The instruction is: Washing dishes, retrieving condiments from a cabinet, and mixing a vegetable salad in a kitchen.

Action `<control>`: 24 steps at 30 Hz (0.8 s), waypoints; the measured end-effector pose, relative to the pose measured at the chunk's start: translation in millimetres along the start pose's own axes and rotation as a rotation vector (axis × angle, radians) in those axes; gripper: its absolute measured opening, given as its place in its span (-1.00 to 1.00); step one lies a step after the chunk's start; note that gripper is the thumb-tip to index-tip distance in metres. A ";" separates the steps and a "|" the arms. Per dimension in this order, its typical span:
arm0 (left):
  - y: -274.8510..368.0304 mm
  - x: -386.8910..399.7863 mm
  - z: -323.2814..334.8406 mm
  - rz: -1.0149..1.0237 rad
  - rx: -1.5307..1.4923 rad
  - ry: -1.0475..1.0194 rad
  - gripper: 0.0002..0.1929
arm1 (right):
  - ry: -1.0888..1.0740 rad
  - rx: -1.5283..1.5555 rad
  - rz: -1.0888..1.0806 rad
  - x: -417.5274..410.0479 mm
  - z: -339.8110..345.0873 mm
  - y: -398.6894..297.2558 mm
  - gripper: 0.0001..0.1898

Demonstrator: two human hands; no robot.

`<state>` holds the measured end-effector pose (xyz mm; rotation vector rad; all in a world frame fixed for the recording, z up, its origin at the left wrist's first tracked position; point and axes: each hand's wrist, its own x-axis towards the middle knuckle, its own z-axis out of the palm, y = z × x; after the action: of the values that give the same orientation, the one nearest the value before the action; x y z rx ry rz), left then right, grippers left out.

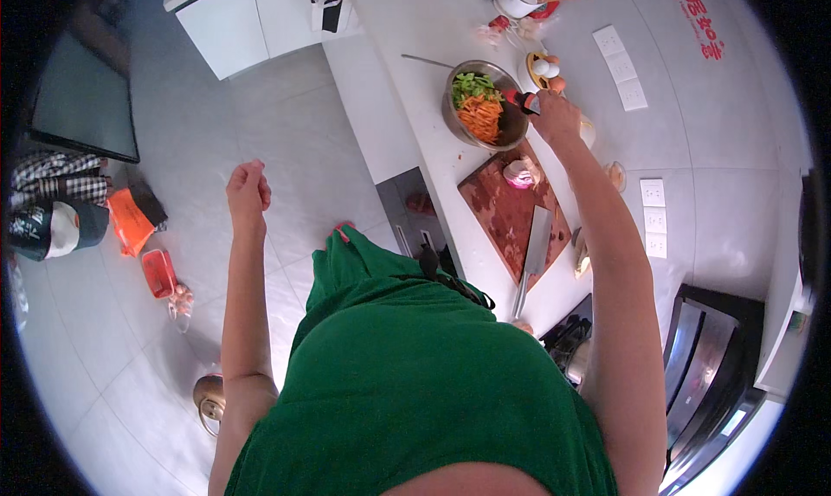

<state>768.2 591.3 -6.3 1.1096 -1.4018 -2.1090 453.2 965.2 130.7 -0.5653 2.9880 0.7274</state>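
Observation:
My right hand (557, 116) grips a dark-and-red handled tool (521, 100) over the rim of a metal mixing bowl (453, 118); the tool's exact kind is unclear. Inside the bowl lie orange carrot strips (480, 117) and chopped green vegetable pieces (472, 88). Away to the left, above the floor, my left hand (248, 187) is loosely curled and appears to hold nothing. Below the bowl, a reddish-brown cutting board (483, 200) bears a cut purple onion (518, 173) and a cleaver (537, 243), its metal handle reaching past the board's edge.
Eggs (550, 69) sit in a container beside the bowl, near a long thin metal utensil (425, 61). A white utensil holder (517, 1) stands farther along the counter. A pot (578, 363) is on the cooktop. On the floor are a red tray (158, 273) and an orange bag (130, 222).

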 end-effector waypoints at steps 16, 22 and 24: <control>-13.4 0.5 11.4 -0.046 0.055 -0.068 -0.81 | -0.034 -0.039 -0.149 -42.5 9.2 3.4 -0.70; -10.7 -0.4 17.8 -0.046 0.083 -0.072 -0.82 | 0.018 0.052 -0.209 -47.4 13.2 -10.5 -0.73; -10.2 -1.4 19.4 -0.040 0.059 -0.085 -0.83 | 0.037 0.048 -0.216 -45.1 11.8 -18.2 -0.72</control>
<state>755.1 608.3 -11.2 1.0900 -1.5022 -2.1789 500.8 970.8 116.6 -0.8903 2.9042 0.6342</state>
